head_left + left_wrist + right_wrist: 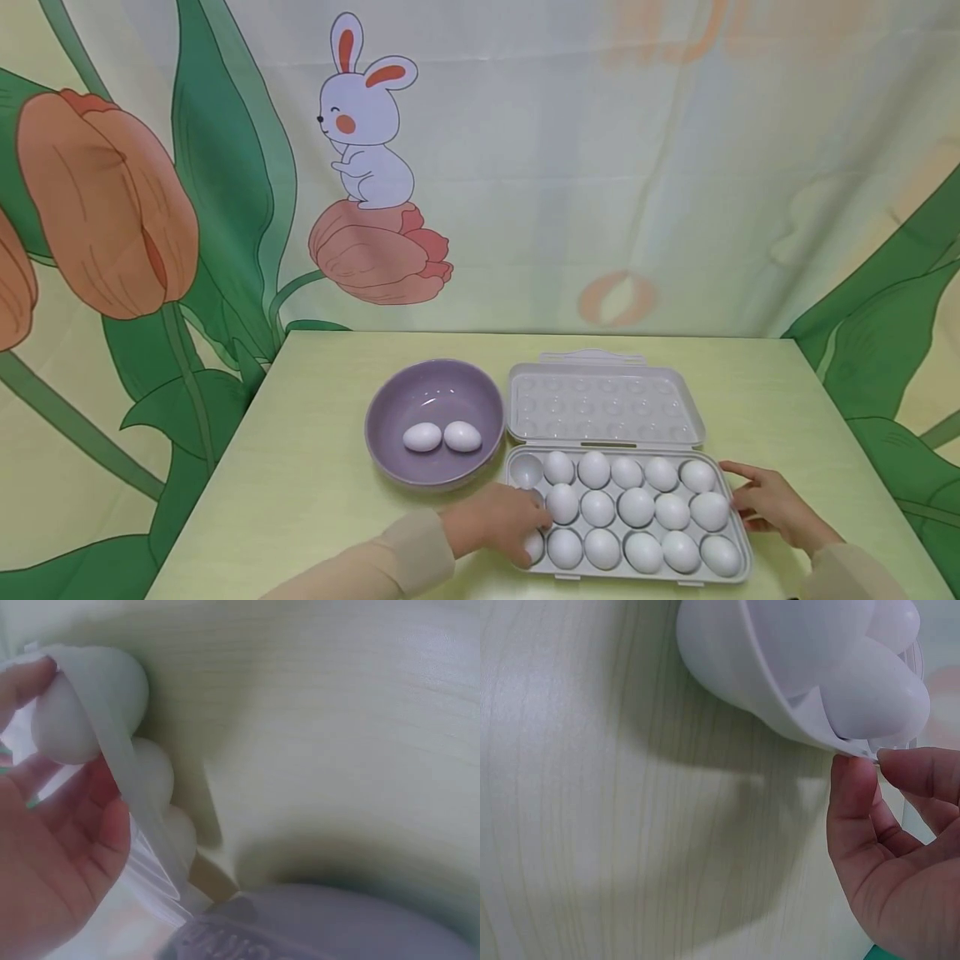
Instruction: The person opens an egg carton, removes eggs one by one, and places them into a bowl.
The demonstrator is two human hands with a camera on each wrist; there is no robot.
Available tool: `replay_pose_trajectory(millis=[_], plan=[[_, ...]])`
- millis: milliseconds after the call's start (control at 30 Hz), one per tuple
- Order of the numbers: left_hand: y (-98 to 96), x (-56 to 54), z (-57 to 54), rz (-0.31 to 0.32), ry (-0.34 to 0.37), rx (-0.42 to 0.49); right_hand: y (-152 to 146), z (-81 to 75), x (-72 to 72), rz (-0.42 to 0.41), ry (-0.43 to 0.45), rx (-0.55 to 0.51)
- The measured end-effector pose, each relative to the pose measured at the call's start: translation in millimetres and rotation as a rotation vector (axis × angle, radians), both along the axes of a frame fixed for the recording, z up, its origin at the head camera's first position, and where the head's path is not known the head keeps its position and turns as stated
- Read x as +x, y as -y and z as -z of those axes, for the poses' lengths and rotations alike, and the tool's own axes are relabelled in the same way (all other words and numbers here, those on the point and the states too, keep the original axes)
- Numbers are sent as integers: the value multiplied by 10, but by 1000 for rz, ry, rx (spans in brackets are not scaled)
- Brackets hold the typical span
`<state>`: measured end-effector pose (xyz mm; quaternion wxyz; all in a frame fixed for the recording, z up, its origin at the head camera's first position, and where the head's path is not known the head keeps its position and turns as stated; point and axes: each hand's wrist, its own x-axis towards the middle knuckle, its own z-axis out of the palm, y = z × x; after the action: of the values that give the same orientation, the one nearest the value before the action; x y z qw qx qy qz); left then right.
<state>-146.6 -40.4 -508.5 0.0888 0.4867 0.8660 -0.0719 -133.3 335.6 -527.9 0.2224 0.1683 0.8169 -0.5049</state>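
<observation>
A white plastic egg carton [615, 575] lies unfolded, its lower half filled mostly with white eggs [637, 507]. My left hand [498, 525] reaches over the carton's left end. Its thumb and fingers are around the egg [64, 724] in the front left cup, which still sits low in the carton. Behind that egg, the back left cup [527, 471] has no egg; the middle left one is mostly covered by the hand. At the opposite end, my right hand [776, 504] pinches the carton's rim [810, 735] between thumb and finger.
A purple bowl [435, 375] holding two white eggs [442, 437] stands left of the carton, close to my left hand. The carton's dimpled lid [606, 406] lies flat behind it. At the table's [300, 467] back edge hangs a printed cloth [525, 167].
</observation>
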Motion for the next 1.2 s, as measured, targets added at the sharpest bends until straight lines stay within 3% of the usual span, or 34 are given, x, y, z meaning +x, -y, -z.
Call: replay_pose_trajectory(millis=[300, 567, 767, 967, 1200], plan=[[-33, 85, -76, -23, -70, -9, 0, -7, -1, -1, -7, 4], [-13, 55, -46, 0, -77, 10, 2, -2, 6, -10, -16, -10], [28, -2, -127, 27, -17, 80, -1, -1, 8, -7, -12, -6], [74, -107, -315, -33, 110, 164, -8, -4, 6, -5, 4, -5], [239, -292, -543, -129, 167, 326, -10, 8, 2, -6, -1, -6]])
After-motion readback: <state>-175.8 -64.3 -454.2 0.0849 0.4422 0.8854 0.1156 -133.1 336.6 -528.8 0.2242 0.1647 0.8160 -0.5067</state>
